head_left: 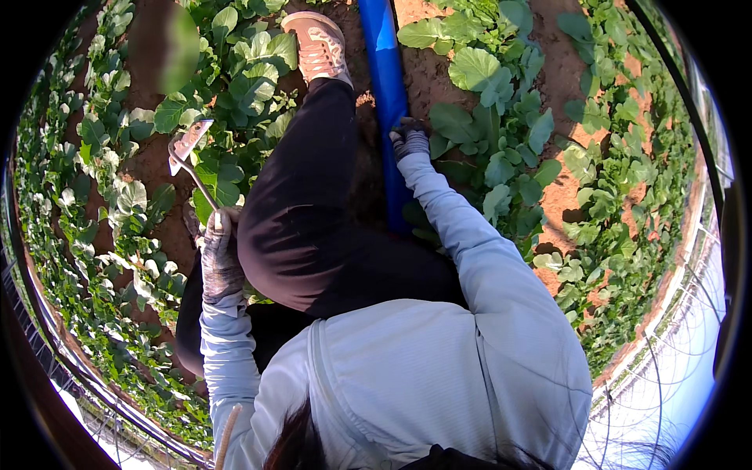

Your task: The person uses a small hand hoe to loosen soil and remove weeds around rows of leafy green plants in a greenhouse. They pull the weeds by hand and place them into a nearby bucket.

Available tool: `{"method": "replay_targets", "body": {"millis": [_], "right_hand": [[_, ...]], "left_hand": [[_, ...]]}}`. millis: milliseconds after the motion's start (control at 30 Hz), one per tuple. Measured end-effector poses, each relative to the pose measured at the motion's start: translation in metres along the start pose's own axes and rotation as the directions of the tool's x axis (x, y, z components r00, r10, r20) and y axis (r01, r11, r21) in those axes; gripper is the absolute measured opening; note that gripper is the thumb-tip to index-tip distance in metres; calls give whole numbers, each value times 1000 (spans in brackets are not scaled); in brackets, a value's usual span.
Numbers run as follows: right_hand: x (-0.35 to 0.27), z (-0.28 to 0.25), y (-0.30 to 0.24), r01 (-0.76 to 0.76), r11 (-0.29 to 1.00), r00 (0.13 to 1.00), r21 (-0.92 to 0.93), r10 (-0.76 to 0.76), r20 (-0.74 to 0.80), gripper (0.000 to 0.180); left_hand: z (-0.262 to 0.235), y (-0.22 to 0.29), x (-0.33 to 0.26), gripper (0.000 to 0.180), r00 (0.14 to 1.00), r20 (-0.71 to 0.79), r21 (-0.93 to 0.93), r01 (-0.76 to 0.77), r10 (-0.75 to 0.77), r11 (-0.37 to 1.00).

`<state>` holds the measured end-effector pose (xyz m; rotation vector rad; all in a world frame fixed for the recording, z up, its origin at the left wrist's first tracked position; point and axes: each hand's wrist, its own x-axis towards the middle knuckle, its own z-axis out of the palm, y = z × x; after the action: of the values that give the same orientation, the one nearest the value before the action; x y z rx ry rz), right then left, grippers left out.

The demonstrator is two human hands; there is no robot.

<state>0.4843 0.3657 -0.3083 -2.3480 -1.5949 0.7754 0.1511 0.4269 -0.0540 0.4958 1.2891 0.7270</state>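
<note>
- Here, the gloved left hand (220,262) is clamped around the shaft of a hand hoe (190,157), blade raised over leafy seedlings (235,86).
- The gloved right hand (410,142) rests, fingers curled, against a blue pipe (385,70); grip indistinct.
- Best practice, judged: strike soil between plants, sparing stems.

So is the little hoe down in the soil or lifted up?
Lifted: the hoe blade hangs above the leaves, its handle gripped by the gloved left hand.
</note>
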Motion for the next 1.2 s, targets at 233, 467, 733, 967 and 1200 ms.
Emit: {"method": "replay_targets", "body": {"millis": [233,467,733,967,1200], "right_hand": [[-11,-9,-22,-72,992,996,-101,78,52,40],[-11,33,-14,25,835,1000,-550,-23,12,54],[-12,43,-5,61,863,998,-501,-67,6,56],[-14,34,-21,-5,830,996,-558,57,75,42],[-43,-63,-70,-118,993,964,17,110,241,21]], "left_hand": [[-1,1,-1,32,998,30,85,-54,52,995],[7,5,-3,32,999,19,77,-35,34,996],[6,3,-1,31,999,-15,53,-28,28,998],[-3,-3,1,31,997,52,68,-69,66,995],[1,16,-13,27,962,178,-109,-189,207,976]]}}
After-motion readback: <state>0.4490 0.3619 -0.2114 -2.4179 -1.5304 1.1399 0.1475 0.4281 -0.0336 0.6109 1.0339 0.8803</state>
